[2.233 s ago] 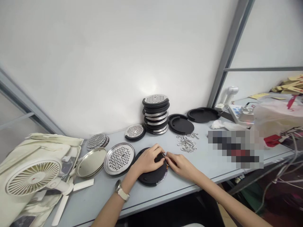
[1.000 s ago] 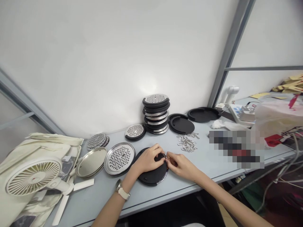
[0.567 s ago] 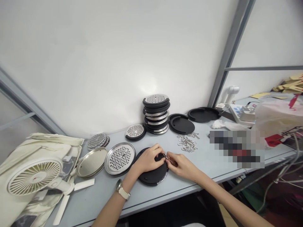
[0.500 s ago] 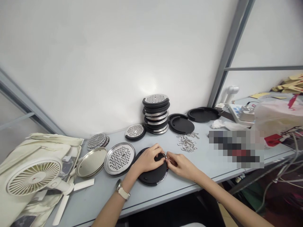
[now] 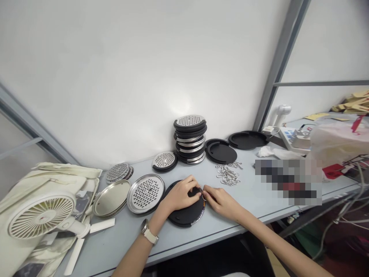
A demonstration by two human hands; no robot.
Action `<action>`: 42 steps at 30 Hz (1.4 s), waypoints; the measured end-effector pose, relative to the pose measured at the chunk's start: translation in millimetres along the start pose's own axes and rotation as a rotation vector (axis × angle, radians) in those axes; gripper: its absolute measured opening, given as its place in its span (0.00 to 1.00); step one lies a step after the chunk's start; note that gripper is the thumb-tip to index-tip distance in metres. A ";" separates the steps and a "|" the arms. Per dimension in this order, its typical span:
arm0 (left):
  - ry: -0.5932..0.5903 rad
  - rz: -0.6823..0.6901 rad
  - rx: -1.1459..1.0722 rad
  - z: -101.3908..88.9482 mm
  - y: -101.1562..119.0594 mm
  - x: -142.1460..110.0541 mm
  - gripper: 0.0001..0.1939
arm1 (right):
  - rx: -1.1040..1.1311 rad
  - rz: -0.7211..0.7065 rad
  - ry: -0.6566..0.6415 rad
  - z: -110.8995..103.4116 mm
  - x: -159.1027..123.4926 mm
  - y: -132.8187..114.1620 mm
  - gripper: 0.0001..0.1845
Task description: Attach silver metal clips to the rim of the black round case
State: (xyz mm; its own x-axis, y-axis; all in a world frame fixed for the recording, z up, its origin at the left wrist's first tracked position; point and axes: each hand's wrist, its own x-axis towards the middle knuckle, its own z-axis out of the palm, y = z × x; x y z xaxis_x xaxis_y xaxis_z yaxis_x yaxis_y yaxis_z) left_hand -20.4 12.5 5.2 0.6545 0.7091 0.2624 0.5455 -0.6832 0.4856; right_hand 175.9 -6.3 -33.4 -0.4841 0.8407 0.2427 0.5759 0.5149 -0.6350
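Note:
A black round disc [image 5: 184, 215] with a shiny strip along its right edge lies near the desk's front. My left hand [image 5: 182, 195] rests on top, fingers bent and pressed to the disc, thumb and forefinger close to its right rim. At that rim my right hand [image 5: 218, 201] pinches a small metal hook with a ring [image 5: 204, 197]; fingers hide most of it. Whether the hook passes through the disc, I cannot tell. Behind my hands lies a pile of similar metal hooks [image 5: 228, 174].
A stack of black and silver discs [image 5: 190, 140] stands by the wall. Black discs [image 5: 221, 151] lie right of it. On the left are a perforated metal disc [image 5: 146, 193], plain metal discs [image 5: 112, 198] and a white fan [image 5: 43, 215]. A plastic bag [image 5: 340, 142] sits far right.
My right fingers have shifted slightly at the disc's rim, and more of the metal ring shows beneath them. My left hand stays in place on the disc.

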 end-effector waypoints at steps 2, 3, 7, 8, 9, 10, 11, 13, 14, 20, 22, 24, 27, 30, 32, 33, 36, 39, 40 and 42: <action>0.001 0.000 0.000 0.2 -0.4 0.1 0.06 | -0.001 -0.003 0.003 0.2 0.0 0.1 0.13; 0.001 -0.001 0.000 0.3 -0.6 0.2 0.05 | -0.001 -0.004 0.006 0.3 -0.1 0.1 0.13; 0.000 -0.006 -0.007 0.5 -0.7 0.5 0.06 | 0.006 -0.010 0.021 0.2 -0.5 -0.9 0.13; -0.001 -0.008 -0.011 0.5 -0.4 0.6 0.06 | 0.006 -0.010 0.025 -0.1 -0.5 -1.3 0.13; -0.003 -0.010 -0.015 0.4 -0.2 0.6 0.07 | 0.005 -0.011 0.028 -0.3 -0.5 -1.8 0.13; -0.005 -0.010 -0.018 0.3 0.1 0.6 0.07 | 0.005 -0.011 0.029 -0.7 -0.5 -2.4 0.13; -0.006 -0.010 -0.021 0.2 0.4 0.6 0.08 | 0.004 -0.012 0.029 -1.1 -0.4 -3.0 0.13; -0.005 -0.011 -0.025 0.0 0.9 0.6 0.08 | 0.005 -0.013 0.023 -1.9 -0.2 -4.0 0.12; -0.005 -0.012 -0.026 -0.2 1.1 0.7 0.08 | 0.006 -0.011 0.020 -2.2 -0.2 -4.3 0.12; -0.002 -0.005 -0.051 -0.6 -0.2 0.5 0.08 | 0.020 0.011 0.021 -0.6 -0.7 -3.0 0.12; 0.016 -0.007 -0.060 0.3 -1.9 0.1 0.07 | 0.029 0.019 0.025 0.3 -0.9 -2.1 0.12; 0.031 -0.007 -0.066 1.6 -4.0 -0.2 0.07 | 0.037 0.022 0.029 0.8 -0.9 -1.3 0.11; 0.039 0.005 -0.073 3.2 -6.4 -0.4 0.06 | 0.035 0.021 0.033 1.0 -0.7 -0.6 0.11; 0.040 0.008 -0.077 3.3 -7.0 -0.4 0.06 | 0.038 0.017 0.033 1.0 -0.6 -0.5 0.11; 0.038 0.006 -0.080 3.0 -6.7 -0.3 0.05 | 0.046 0.010 0.037 1.2 -0.6 -0.6 0.12; 0.037 0.005 -0.081 2.8 -6.5 -0.3 0.05 | 0.051 0.007 0.038 1.3 -0.6 -0.6 0.12; 0.036 0.003 -0.082 2.7 -6.2 -0.3 0.05 | 0.061 0.004 0.043 1.8 -0.8 -0.5 0.11; 0.038 0.005 -0.082 2.9 -6.3 -0.2 0.04 | 0.066 0.010 0.047 2.1 -1.0 -0.2 0.11; 0.040 0.006 -0.082 3.0 -6.4 -0.2 0.04 | 0.069 0.013 0.047 2.1 -1.1 -0.2 0.11; 0.042 0.006 -0.085 3.1 -6.6 -0.1 0.04 | 0.076 0.016 0.046 1.9 -1.4 -0.5 0.11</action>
State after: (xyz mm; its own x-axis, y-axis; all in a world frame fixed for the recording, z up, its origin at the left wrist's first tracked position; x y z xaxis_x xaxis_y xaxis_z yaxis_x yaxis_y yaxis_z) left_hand -22.5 16.4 -0.6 0.6341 0.7128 0.2997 0.4941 -0.6716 0.5521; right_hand 175.0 -8.0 -34.9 -0.4431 0.8565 0.2647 0.5306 0.4886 -0.6926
